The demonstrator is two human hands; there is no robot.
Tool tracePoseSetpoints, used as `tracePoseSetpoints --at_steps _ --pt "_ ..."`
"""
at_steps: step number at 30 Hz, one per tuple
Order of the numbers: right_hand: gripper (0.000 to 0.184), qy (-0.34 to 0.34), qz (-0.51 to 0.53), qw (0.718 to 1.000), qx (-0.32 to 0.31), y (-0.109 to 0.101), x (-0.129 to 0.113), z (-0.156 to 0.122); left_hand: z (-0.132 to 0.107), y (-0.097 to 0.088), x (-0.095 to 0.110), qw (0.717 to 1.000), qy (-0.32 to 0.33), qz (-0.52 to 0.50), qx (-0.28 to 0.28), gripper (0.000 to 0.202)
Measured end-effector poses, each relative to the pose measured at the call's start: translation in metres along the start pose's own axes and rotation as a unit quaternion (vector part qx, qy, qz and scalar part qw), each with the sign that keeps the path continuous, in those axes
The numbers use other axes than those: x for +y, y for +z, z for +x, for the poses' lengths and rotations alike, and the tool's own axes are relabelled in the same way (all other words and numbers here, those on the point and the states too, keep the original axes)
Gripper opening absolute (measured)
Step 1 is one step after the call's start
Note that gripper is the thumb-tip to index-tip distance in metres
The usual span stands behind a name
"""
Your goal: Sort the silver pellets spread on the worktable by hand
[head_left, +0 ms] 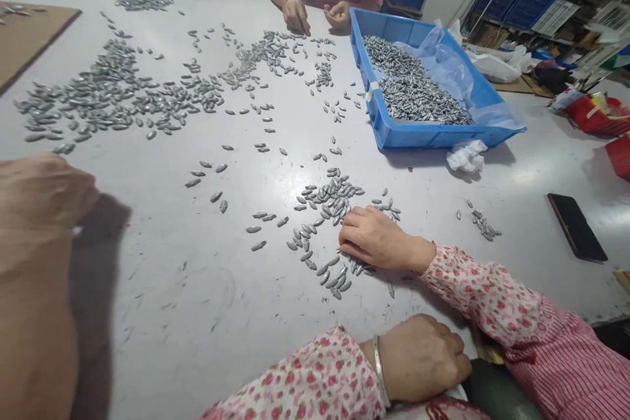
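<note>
Many small grey spindle-shaped metal pieces (335, 200), like fishing sinkers, lie loose on the white table (187, 335). My right hand (377, 237), in a flowered sleeve, rests low among a cluster of them. Its fingers are curled downward and touch the pieces; the fingertips are hidden. My left hand (418, 356), with a silver bangle at the wrist, is closed near the table's front edge. What it holds, if anything, is out of sight. A curved line of pieces (337, 279) lies just left of my right hand.
A blue tray (367, 95) holds many more pieces and plastic film. Crumpled white paper (466, 157), a phone (577, 226) and a small group of pieces (485, 226) lie at right. A co-worker's fist (46, 190) is at left; other people's hands (295, 14) work opposite.
</note>
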State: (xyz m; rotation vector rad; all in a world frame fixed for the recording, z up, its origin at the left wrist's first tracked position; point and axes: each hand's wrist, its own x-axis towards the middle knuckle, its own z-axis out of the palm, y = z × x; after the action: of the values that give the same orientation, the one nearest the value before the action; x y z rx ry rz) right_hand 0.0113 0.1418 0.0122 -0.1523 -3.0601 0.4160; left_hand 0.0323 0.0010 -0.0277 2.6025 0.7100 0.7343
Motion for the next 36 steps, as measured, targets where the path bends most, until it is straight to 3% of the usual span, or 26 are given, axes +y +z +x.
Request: tracePoseSetpoints --at_steps 4,6,11,16,22,28,36 --pt "0.020 0.046 0.020 0.998 0.043 0.002 0.001 0.000 0.000 0.000 0.001 1.000 -0.001 0.007 0.003 0.016" --pt "0.018 0.030 0.047 0.996 0.065 0.003 0.001 0.000 0.000 0.000 0.001 1.000 0.001 0.008 0.007 0.016" --pt "0.015 -0.048 0.062 0.996 0.031 0.009 -0.006 0.003 0.000 0.000 0.000 1.000 0.000 0.004 0.007 0.017" --pt "0.025 -0.032 -0.004 0.999 0.028 0.011 -0.008 0.003 0.000 0.002 0.001 1.000 0.001 0.003 0.010 0.017" --pt "0.018 0.004 0.051 0.997 0.061 0.007 -0.011 0.005 0.000 0.004 0.000 1.000 0.000 -0.003 0.013 0.016" --pt "0.018 -0.101 0.057 0.993 0.011 0.009 -0.021 0.009 0.000 0.002 -0.002 1.000 0.013 -0.010 0.023 0.017" --pt "0.024 -0.022 0.015 0.999 0.041 0.016 -0.015 0.009 0.000 0.002 -0.001 1.000 0.007 -0.004 0.015 0.015"
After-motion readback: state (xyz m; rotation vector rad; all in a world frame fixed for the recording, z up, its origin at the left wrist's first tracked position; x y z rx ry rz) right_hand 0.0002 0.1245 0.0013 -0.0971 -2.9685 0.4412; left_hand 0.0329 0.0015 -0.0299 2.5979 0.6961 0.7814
